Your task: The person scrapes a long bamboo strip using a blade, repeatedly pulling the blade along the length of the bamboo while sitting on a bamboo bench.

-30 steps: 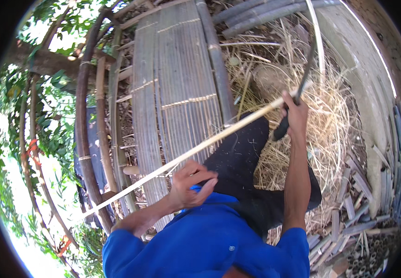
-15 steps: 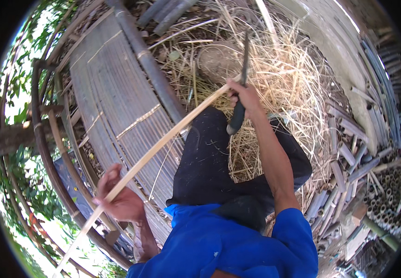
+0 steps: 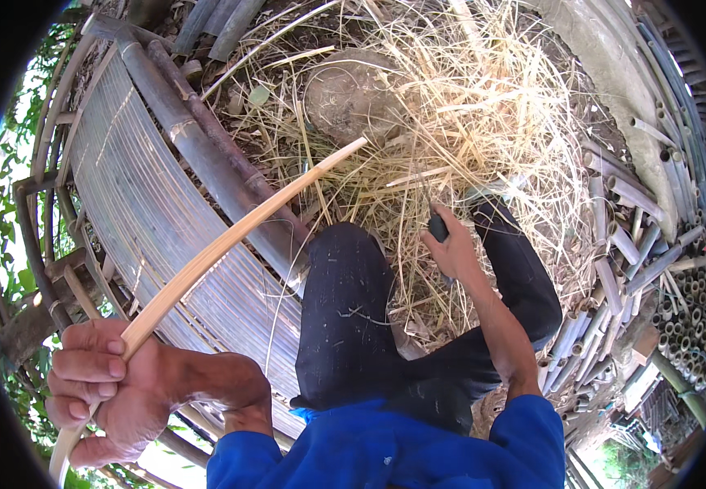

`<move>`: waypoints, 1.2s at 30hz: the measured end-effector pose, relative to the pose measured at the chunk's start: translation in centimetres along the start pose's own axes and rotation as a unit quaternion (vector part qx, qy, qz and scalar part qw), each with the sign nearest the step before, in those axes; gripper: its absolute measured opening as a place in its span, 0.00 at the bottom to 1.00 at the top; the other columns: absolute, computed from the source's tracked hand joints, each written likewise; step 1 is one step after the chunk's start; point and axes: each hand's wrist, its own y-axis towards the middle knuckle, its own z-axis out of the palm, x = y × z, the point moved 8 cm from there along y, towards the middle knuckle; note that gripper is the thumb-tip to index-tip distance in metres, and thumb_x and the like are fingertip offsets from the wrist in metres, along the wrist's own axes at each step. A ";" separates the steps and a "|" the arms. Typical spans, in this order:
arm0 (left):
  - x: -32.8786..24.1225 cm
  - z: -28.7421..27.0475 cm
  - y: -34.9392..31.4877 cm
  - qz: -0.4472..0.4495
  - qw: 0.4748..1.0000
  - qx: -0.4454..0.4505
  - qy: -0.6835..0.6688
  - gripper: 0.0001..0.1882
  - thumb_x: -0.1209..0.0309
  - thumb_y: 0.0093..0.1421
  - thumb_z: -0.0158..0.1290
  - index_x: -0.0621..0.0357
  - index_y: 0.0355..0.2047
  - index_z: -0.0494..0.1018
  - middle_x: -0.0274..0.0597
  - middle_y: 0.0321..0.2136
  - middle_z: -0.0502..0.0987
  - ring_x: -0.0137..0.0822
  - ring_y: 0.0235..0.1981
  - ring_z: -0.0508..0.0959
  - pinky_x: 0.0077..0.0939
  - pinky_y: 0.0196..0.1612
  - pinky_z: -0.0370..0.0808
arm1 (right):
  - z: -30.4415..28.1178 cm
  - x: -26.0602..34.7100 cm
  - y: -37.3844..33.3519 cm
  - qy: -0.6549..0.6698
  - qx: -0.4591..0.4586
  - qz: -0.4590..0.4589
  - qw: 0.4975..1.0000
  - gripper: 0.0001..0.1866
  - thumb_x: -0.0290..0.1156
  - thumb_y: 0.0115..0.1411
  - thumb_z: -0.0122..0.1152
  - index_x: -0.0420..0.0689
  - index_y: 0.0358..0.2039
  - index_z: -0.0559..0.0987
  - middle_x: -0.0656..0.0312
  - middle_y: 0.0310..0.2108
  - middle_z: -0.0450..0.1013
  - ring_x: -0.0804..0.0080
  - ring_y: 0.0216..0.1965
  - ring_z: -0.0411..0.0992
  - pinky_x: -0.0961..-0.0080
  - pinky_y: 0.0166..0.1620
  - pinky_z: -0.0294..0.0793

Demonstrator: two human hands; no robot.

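My left hand (image 3: 129, 391) is closed round the lower part of a long pale bamboo strip (image 3: 230, 236). The strip slants up and to the right across the bamboo bench, and its free tip ends just below a round wooden block. My right hand (image 3: 455, 254) grips the dark handle of a knife (image 3: 437, 227) over the shavings, between my knees. It is apart from the strip. The knife's blade is hard to make out against the shavings behind it.
A slatted bamboo bench (image 3: 137, 183) with a thick pole along its edge (image 3: 198, 159) stands at my left. The round block (image 3: 349, 96) lies ahead among pale shavings (image 3: 508, 106). Cut bamboo tubes (image 3: 689, 322) are stacked at the right, beside a low wall (image 3: 613, 73).
My left hand went from open against the strip to gripping it, and moved left and down. The strip's tip left my right hand, which lowered the knife toward my knees. The view shifted.
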 end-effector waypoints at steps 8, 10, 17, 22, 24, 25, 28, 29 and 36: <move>3.6 1.0 -1.3 0.040 0.998 -0.013 0.046 0.27 0.42 0.62 0.42 0.51 0.18 0.62 0.29 0.10 0.53 0.24 0.10 0.57 0.20 0.15 0.52 | 1.0 5.0 5.8 0.027 -0.075 -0.070 0.994 0.26 0.34 0.63 0.63 0.40 0.60 0.71 0.44 0.39 0.78 0.50 0.38 0.79 0.62 0.43 0.79; 4.8 0.8 -1.1 0.027 0.999 0.006 0.026 0.31 0.38 0.63 0.39 0.50 0.18 0.62 0.28 0.10 0.52 0.24 0.10 0.55 0.21 0.16 0.51 | 2.0 4.9 7.6 0.013 -0.103 -0.108 0.989 0.23 0.35 0.62 0.63 0.36 0.54 0.73 0.41 0.38 0.78 0.47 0.37 0.80 0.59 0.40 0.80; 9.5 2.2 -3.1 0.029 0.999 0.016 0.006 0.39 0.29 0.65 0.31 0.50 0.17 0.63 0.28 0.09 0.53 0.22 0.09 0.54 0.21 0.15 0.50 | 2.6 3.6 12.6 0.017 -0.108 -0.112 0.988 0.22 0.35 0.62 0.64 0.35 0.52 0.73 0.41 0.36 0.79 0.46 0.35 0.81 0.58 0.37 0.80; 9.8 3.5 -4.5 0.082 0.994 0.007 0.074 0.34 0.37 0.70 0.30 0.50 0.19 0.63 0.28 0.10 0.55 0.22 0.07 0.58 0.18 0.09 0.56 | 1.8 5.0 15.2 0.035 -0.122 -0.144 0.981 0.22 0.36 0.62 0.65 0.33 0.49 0.73 0.42 0.33 0.79 0.49 0.31 0.81 0.61 0.33 0.80; 9.4 4.1 -5.2 0.137 0.984 0.032 0.114 0.35 0.38 0.73 0.24 0.51 0.23 0.63 0.28 0.10 0.57 0.22 0.06 0.61 0.14 0.04 0.57 | 1.7 5.2 16.7 0.016 -0.135 -0.134 0.982 0.20 0.36 0.63 0.65 0.32 0.46 0.72 0.47 0.28 0.79 0.53 0.24 0.81 0.63 0.27 0.80; 9.5 4.2 -5.3 0.135 0.984 0.032 0.113 0.35 0.38 0.73 0.24 0.51 0.23 0.63 0.28 0.10 0.57 0.22 0.06 0.61 0.14 0.04 0.57 | 1.7 5.2 17.5 0.015 -0.135 -0.132 0.982 0.20 0.36 0.63 0.65 0.32 0.46 0.72 0.47 0.28 0.79 0.53 0.24 0.81 0.63 0.27 0.80; 9.4 4.6 -5.6 0.179 0.980 0.036 0.081 0.34 0.39 0.73 0.25 0.52 0.23 0.62 0.27 0.10 0.57 0.22 0.06 0.60 0.13 0.05 0.59 | 2.6 5.2 19.2 -0.010 -0.121 -0.128 0.984 0.19 0.37 0.64 0.64 0.33 0.43 0.71 0.48 0.24 0.77 0.56 0.20 0.79 0.66 0.20 0.78; 9.5 4.7 -5.5 0.178 0.980 0.036 0.083 0.34 0.39 0.73 0.25 0.52 0.23 0.62 0.27 0.10 0.57 0.22 0.06 0.60 0.13 0.05 0.59 | 2.3 6.2 18.9 -0.009 -0.161 -0.193 0.968 0.19 0.38 0.65 0.63 0.34 0.42 0.70 0.48 0.23 0.76 0.57 0.18 0.78 0.68 0.17 0.76; 7.5 1.0 -2.7 0.106 0.985 0.081 0.112 0.27 0.46 0.65 0.39 0.48 0.14 0.59 0.27 0.07 0.52 0.19 0.07 0.53 0.14 0.12 0.51 | 4.0 3.4 21.4 -0.086 -0.126 -0.151 0.977 0.19 0.36 0.64 0.65 0.36 0.41 0.68 0.50 0.21 0.75 0.61 0.16 0.76 0.71 0.15 0.76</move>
